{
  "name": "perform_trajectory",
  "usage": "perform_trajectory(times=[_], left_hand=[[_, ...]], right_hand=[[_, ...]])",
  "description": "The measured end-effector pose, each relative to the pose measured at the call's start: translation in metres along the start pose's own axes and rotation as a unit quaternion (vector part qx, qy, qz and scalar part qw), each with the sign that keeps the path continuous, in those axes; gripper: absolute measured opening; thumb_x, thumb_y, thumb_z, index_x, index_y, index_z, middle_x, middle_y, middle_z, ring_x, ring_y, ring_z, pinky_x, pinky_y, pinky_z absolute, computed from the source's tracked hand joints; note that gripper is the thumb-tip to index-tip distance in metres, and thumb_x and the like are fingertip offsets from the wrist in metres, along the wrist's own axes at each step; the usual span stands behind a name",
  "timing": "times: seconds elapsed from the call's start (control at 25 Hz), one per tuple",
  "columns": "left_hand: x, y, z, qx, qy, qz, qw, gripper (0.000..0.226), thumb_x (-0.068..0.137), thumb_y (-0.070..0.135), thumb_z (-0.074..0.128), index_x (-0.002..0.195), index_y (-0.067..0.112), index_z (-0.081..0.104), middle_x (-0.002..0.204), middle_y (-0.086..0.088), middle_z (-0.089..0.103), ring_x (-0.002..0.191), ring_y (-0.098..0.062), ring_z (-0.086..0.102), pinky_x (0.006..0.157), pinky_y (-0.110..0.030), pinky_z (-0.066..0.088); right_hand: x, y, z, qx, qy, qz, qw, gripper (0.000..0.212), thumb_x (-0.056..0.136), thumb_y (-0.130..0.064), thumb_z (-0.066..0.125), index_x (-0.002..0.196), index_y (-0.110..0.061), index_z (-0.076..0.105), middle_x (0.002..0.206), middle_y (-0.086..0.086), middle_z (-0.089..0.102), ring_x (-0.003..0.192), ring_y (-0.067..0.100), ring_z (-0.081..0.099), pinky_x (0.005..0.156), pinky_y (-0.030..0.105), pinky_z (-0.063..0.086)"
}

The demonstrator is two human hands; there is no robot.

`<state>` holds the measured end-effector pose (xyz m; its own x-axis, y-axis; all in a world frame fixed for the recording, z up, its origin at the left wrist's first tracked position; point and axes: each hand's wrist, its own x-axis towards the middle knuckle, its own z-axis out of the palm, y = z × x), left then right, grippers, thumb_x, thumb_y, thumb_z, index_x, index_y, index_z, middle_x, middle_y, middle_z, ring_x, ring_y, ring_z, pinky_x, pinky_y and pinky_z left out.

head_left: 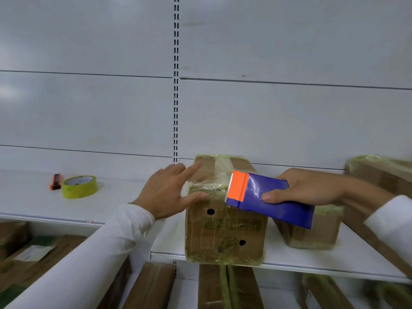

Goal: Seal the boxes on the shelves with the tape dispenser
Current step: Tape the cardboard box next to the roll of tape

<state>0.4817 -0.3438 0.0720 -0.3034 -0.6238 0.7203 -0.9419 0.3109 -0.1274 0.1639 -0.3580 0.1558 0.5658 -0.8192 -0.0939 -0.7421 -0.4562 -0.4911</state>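
Head view: two hands, left (169, 192) flat on one box (225, 219), right (307, 188) gripping, apparently, one dispenser (267, 197).

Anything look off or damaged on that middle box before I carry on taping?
Yes: the middle box has two dark punched holes in its front face and wrinkled, bunched tape across the top edge. It stands square on the shelf. Nothing spilled. The tape dispenser looks intact.

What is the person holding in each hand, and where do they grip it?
The right hand grips the blue tape dispenser by its blue body. The left hand holds nothing; its fingers rest on the box.
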Motion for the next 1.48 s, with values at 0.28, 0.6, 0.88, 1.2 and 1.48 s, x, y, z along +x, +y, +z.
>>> perform_trajectory(times=[0.28,0.6,0.88,1.2,1.48], left_hand=[[0.02,0.029,0.031,-0.122,-0.121,0.015,0.985,0.066,0.087,0.066,0.007,0.129,0.038,0.049,0.119,0.012,0.063,0.103,-0.018,0.06,0.085,-0.035,0.048],[0.011,0.014,0.025,-0.165,-0.115,0.044,0.979,0.052,0.095,0.052,0.028,0.129,0.025,0.057,0.123,0.001,0.064,0.106,-0.021,0.061,0.092,-0.026,0.045],[0.038,0.036,0.016,-0.053,-0.145,0.082,0.985,0.073,0.077,0.081,0.022,0.108,0.025,0.057,0.103,0.006,0.063,0.084,-0.017,0.06,0.071,-0.031,0.045],[0.071,0.086,0.038,-0.026,-0.236,0.144,0.961,0.055,0.095,0.052,0.037,0.145,0.034,0.026,0.151,0.011,0.035,0.127,-0.02,0.047,0.094,-0.029,0.037],[0.065,0.077,0.037,-0.059,-0.232,0.123,0.963,0.061,0.091,0.065,0.028,0.146,0.038,0.027,0.149,0.014,0.037,0.131,-0.016,0.045,0.103,-0.036,0.041]], right_hand=[[0.006,0.005,0.002,0.011,-0.005,-0.016,1.0,0.069,0.076,-0.065,0.068,0.101,-0.001,0.066,0.095,0.019,0.073,0.08,0.035,0.067,0.071,0.034,0.043],[-0.031,0.037,-0.033,0.015,-0.053,-0.023,0.998,0.032,0.077,-0.062,0.067,0.074,-0.03,0.069,0.07,-0.007,0.071,0.061,0.006,0.062,0.058,0.015,0.044],[-0.029,0.074,-0.015,0.081,-0.01,0.01,0.997,0.037,0.076,-0.051,0.076,0.078,-0.014,0.071,0.07,-0.003,0.072,0.061,0.007,0.063,0.057,0.015,0.045],[-0.014,0.084,-0.001,0.081,-0.011,-0.005,0.997,0.055,0.061,-0.067,0.071,0.088,-0.019,0.072,0.089,0.005,0.076,0.077,0.018,0.069,0.074,0.036,0.051],[-0.056,0.109,-0.041,-0.017,0.002,0.017,1.0,0.042,0.078,-0.067,0.066,0.079,-0.025,0.07,0.072,-0.003,0.072,0.059,0.006,0.062,0.057,0.015,0.044]])
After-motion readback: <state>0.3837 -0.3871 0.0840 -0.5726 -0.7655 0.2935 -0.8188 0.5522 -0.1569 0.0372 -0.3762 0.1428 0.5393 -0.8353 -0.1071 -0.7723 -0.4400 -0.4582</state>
